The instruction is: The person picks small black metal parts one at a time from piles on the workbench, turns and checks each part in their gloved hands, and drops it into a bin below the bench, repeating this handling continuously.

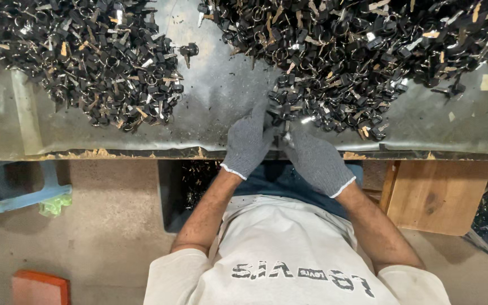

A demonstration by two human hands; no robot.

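Both gloved hands, left (248, 144) and right (314, 160), close together on a small black piece (278, 125) at the desk (216, 107) edge, beside the right-hand heap of black parts (357, 51); another heap (97, 56) lies well apart leftward.
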